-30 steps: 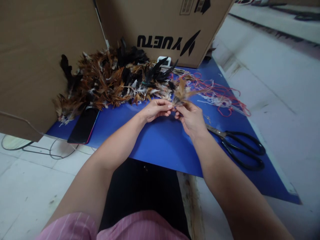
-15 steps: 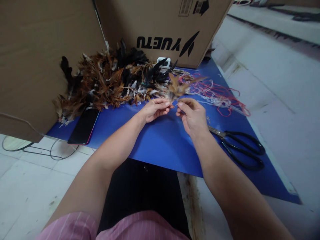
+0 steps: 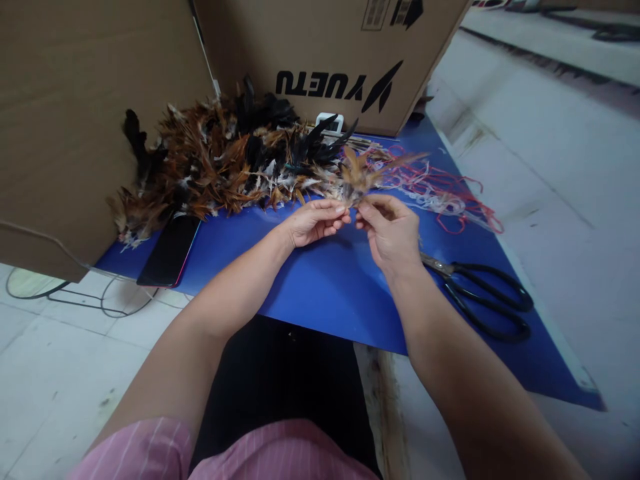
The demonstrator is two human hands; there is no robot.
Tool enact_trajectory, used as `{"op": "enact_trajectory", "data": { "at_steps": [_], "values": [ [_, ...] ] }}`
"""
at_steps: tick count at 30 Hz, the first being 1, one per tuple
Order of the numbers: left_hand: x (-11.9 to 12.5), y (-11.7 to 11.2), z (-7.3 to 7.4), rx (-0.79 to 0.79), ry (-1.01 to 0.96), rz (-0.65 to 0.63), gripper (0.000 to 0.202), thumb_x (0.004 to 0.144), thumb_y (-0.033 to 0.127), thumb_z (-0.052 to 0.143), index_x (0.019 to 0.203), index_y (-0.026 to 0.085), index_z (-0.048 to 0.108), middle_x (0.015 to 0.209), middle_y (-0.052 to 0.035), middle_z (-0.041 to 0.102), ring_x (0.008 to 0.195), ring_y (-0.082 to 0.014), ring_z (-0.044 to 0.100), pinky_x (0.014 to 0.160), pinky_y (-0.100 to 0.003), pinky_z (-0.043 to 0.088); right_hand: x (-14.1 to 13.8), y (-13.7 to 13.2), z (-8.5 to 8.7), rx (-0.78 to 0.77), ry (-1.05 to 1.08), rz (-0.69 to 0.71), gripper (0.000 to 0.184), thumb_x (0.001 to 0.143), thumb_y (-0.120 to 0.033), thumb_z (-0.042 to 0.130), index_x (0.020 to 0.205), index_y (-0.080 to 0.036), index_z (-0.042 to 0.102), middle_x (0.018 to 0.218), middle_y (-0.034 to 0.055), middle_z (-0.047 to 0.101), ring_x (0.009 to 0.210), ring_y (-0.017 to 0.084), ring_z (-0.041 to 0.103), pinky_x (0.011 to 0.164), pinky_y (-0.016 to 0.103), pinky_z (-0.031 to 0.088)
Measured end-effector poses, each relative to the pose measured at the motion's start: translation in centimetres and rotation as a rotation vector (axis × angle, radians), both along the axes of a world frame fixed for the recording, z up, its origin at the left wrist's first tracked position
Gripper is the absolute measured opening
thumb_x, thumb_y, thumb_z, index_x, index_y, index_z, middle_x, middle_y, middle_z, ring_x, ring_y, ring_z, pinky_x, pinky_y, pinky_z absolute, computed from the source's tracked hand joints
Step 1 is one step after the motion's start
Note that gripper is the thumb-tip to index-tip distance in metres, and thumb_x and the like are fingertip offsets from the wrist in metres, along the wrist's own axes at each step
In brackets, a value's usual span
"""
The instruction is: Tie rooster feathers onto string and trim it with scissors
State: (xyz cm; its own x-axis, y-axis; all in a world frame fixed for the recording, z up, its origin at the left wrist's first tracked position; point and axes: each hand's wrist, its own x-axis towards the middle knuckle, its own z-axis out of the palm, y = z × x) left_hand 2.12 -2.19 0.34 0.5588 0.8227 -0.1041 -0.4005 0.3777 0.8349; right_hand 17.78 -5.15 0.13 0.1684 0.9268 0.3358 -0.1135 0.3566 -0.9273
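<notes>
A small bunch of tan and grey feathers [image 3: 356,175] stands up between my two hands above the table's middle. My left hand [image 3: 317,223] pinches at its base, thumb against the fingers. My right hand [image 3: 391,230] is also closed, thumb and forefinger pressed together at the lower right of the bunch. The fingertips of both hands are almost touching. Just behind lies a large heap of brown, black and white feathers [image 3: 210,157]. Black-handled scissors [image 3: 465,293] rest beside my right wrist, the blades partly hidden by it.
A blue table [image 3: 320,287] carries everything. Pink and white strings [image 3: 440,187] lie tangled at the right. A phone [image 3: 170,250] sits at the left front edge. Cardboard boxes [image 3: 320,33] stand behind and to the left, with a small white device [image 3: 330,122] before one.
The fingers of my right hand have come closer to the base of the feather bunch. My left hand keeps its pinch, and the view has shifted slightly.
</notes>
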Motion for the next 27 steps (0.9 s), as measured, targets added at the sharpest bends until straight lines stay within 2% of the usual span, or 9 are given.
{"op": "enact_trajectory", "data": {
  "at_steps": [5, 15, 21, 27],
  "values": [
    [0.05, -0.06, 0.03, -0.004, -0.004, -0.033, 0.008, 0.086, 0.010, 0.066, 0.078, 0.010, 0.066, 0.066, -0.0006, 0.067, 0.050, -0.0024, 0.058, 0.048, -0.011, 0.046, -0.22, -0.19, 0.20, 0.035, 0.004, 0.001, 0.019, 0.068, -0.033, 0.078, 0.079, -0.024, 0.066, 0.071, -0.0023, 0.063, 0.063, 0.012, 0.059, 0.056, 0.027, 0.048],
    [-0.12, 0.33, -0.48, 0.005, 0.002, -0.049, 0.007, 0.084, 0.010, 0.068, 0.078, 0.009, 0.067, 0.068, -0.0022, 0.069, 0.050, -0.0026, 0.058, 0.052, -0.012, 0.049, -0.18, 0.04, 0.01, 0.083, 0.006, -0.031, 0.017, 0.067, -0.030, 0.080, 0.078, -0.023, 0.068, 0.066, -0.0042, 0.063, 0.056, 0.009, 0.055, 0.052, 0.024, 0.046],
    [-0.15, 0.34, -0.46, 0.006, 0.004, -0.044, 0.006, 0.084, 0.010, 0.068, 0.078, 0.008, 0.067, 0.068, -0.0029, 0.070, 0.050, -0.0028, 0.058, 0.052, -0.013, 0.049, -0.20, -0.02, 0.09, 0.128, -0.068, -0.141, 0.013, 0.071, -0.028, 0.078, 0.077, -0.022, 0.068, 0.065, -0.0048, 0.062, 0.053, 0.008, 0.053, 0.051, 0.024, 0.046],
    [-0.03, 0.26, -0.33, 0.004, 0.044, -0.051, 0.006, 0.083, 0.012, 0.070, 0.079, 0.008, 0.067, 0.069, -0.0028, 0.070, 0.050, -0.0026, 0.058, 0.053, -0.013, 0.049, 0.00, 0.08, -0.22, 0.154, -0.155, -0.176, 0.016, 0.074, -0.033, 0.077, 0.080, -0.022, 0.068, 0.068, -0.0036, 0.063, 0.054, 0.009, 0.053, 0.052, 0.026, 0.046]
  ]
}}
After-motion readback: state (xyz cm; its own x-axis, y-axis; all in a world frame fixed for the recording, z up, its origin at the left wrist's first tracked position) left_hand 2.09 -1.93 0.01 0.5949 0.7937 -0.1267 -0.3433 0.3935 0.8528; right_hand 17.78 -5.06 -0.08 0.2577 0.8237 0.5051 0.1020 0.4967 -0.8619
